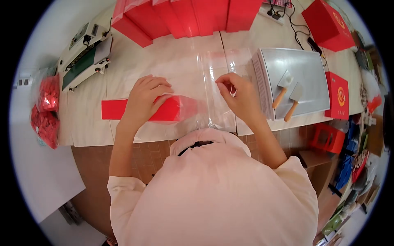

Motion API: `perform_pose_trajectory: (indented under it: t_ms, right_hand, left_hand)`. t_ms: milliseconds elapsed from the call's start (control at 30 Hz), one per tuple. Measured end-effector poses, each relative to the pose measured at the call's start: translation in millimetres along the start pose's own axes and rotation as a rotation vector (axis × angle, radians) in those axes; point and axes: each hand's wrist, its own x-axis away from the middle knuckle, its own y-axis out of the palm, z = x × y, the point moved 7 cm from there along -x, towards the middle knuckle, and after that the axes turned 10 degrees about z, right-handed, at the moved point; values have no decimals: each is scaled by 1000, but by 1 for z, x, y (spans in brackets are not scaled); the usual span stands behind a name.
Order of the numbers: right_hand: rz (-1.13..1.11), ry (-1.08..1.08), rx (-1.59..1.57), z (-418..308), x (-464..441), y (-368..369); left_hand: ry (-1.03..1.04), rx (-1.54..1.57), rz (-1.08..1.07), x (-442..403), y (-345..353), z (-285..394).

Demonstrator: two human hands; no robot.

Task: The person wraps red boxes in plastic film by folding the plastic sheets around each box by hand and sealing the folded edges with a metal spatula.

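Note:
A long red box (114, 110) lies flat near the table's front edge, its right end inside clear plastic film (193, 107). Across the top of this box curls my left hand (147, 98), fingers bent around it. More clear plastic (209, 78) is spread on the tabletop between my hands. My right hand (241, 97) hovers over the right part of that plastic. Its thumb and forefinger come together in a pinch; whatever is between them is too fine to tell.
Red boxes (184, 18) stand in a row at the back. A stack of silvery sheets (299, 61) carries two wooden-handled scrapers (294, 100). At left are a white machine with a green belt (80, 67) and bagged red pieces (46, 110). Cables (295, 26) and printed red boxes (337, 96) lie right.

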Motion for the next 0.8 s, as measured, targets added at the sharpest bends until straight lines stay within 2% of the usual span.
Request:
perform_pose_trajectory:
  t_ms: [67, 133, 167, 233, 267, 333, 367, 433, 667, 800]
  right_hand:
    - [-17, 77, 11, 14, 15, -4]
    - [-85, 119, -7, 28, 28, -2]
    - [-77, 134, -15, 37, 32, -5]
    - [191, 112, 61, 57, 35, -35]
    - [289, 152, 118, 70, 37, -53]
    - [453, 169, 217, 90, 39, -93]
    - [518, 147, 257, 93, 38, -114]
    - [569, 255, 332, 108, 43, -146]
    - [782, 371, 423, 124, 65, -192]
    - [812, 486, 670, 138, 79, -209]
  left_hand:
    - [49, -2, -50, -8, 7, 7]
    - [74, -113, 101, -13, -8, 17]
    - [82, -112, 84, -11, -10, 23]
    - [-228, -73, 266, 2, -30, 16]
    - [-224, -72, 252, 7, -30, 24]
    - [-525, 33, 224, 24, -25, 25]
    - [-523, 36, 214, 26, -20, 34]
    - [-518, -13, 41, 30, 2, 50]
    - [-535, -156, 75, 29, 18, 47]
    - [-525, -194, 69, 25, 23, 48]
